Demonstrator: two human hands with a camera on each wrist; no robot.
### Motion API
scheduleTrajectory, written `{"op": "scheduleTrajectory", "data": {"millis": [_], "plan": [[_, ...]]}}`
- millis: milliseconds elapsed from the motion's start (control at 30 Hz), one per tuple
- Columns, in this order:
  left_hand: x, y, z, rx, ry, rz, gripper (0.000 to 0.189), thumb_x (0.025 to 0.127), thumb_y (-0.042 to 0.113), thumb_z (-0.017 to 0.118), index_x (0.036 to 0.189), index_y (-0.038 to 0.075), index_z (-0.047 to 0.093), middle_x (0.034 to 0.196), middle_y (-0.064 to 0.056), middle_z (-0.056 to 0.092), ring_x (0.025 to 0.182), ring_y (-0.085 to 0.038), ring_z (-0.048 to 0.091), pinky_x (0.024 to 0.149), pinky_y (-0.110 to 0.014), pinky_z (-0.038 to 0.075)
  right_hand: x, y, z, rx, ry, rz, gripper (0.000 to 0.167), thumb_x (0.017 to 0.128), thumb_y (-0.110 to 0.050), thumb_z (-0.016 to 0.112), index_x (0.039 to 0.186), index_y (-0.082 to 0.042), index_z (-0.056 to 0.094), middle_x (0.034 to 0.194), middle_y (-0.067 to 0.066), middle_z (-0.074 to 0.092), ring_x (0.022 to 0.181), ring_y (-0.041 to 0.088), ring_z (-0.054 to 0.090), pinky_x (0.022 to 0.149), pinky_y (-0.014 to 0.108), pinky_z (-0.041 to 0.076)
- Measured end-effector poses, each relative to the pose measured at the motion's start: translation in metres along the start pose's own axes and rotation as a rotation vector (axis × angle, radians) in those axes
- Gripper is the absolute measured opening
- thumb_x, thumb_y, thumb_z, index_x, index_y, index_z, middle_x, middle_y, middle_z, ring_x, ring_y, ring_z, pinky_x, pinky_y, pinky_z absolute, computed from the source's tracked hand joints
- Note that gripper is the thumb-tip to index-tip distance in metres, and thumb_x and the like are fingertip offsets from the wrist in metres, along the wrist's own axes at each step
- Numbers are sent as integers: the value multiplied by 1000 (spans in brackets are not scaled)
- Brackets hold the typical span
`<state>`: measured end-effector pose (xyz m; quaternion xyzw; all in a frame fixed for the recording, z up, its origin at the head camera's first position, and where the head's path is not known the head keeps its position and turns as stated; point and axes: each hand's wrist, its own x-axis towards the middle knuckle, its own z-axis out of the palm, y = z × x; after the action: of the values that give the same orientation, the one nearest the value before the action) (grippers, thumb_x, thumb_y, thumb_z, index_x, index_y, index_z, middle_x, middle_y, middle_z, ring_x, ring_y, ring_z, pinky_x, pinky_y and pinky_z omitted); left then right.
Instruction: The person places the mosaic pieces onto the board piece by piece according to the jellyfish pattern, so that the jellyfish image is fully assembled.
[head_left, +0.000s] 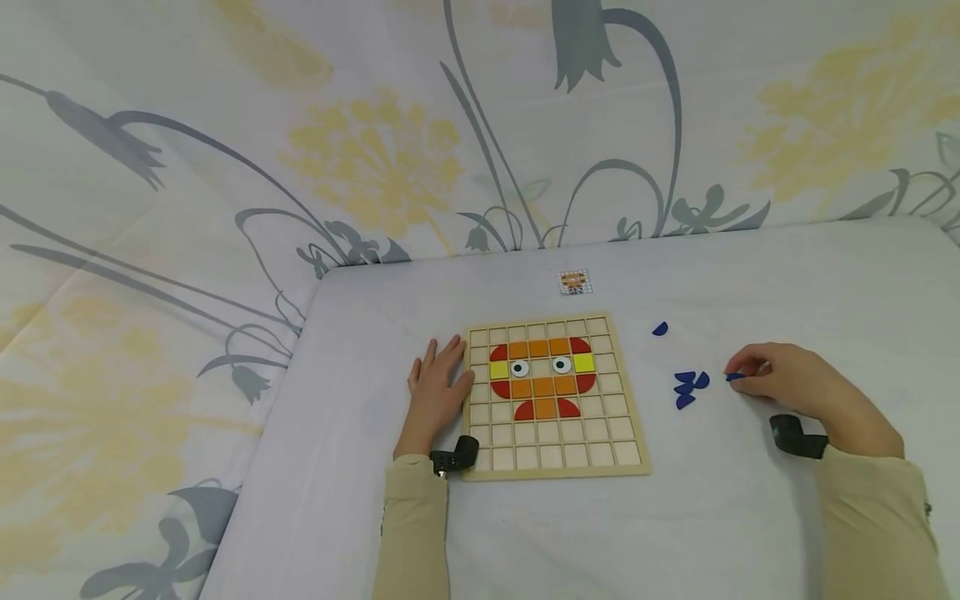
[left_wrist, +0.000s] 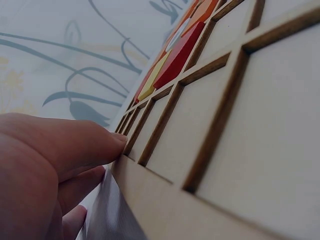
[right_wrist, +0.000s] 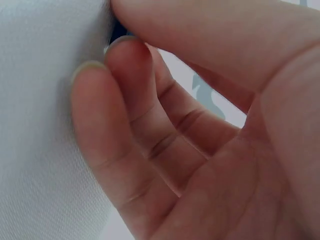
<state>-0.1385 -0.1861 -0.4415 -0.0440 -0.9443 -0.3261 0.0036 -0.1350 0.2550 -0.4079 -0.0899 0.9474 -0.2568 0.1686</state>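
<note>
My left hand (head_left: 435, 396) lies with fairly straight fingers along the left side of a wooden grid board (head_left: 555, 476). In the left wrist view its thumb (left_wrist: 95, 142) touches the board's edge. On the grid sit red, orange and yellow pieces and two eye pieces (head_left: 562, 364), forming a face-like pattern. Off to the board's right, my right hand (head_left: 795, 379) pinches a small blue piece (head_left: 734, 377) between thumb and fingers. Only a dark sliver of that blue piece (right_wrist: 118, 32) shows in the right wrist view; the fingers hide the rest.
Between the board and my right hand lie several blue half-round pieces (head_left: 684, 389), with another blue piece (head_left: 660, 328) farther back. Behind the board is a small pattern card (head_left: 575, 282). A flower-printed cloth (head_left: 390, 167) rises behind the white-covered table (head_left: 570, 533).
</note>
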Motion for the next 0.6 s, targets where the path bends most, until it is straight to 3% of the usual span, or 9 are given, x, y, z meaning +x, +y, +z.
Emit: {"op": "scheduleTrajectory", "data": {"millis": [267, 600], "plan": [[0, 2, -1, -19, -3, 8, 50, 88, 24, 50, 136, 14, 40, 142, 2, 31, 135, -23, 9, 103, -46, 0, -1, 0, -2, 4, 21, 72, 29, 82, -27, 62, 101, -6, 58, 86, 7, 54, 79, 25, 49, 65, 36, 39], [0, 2, -2, -10, 0, 4, 50, 89, 25, 50, 136, 14, 39, 142, 3, 31, 135, -22, 9, 104, -45, 0, 4, -13, 2, 17, 39, 86, 34, 86, -31, 57, 109, -7, 59, 95, 11, 57, 81, 25, 49, 67, 39, 42]]}}
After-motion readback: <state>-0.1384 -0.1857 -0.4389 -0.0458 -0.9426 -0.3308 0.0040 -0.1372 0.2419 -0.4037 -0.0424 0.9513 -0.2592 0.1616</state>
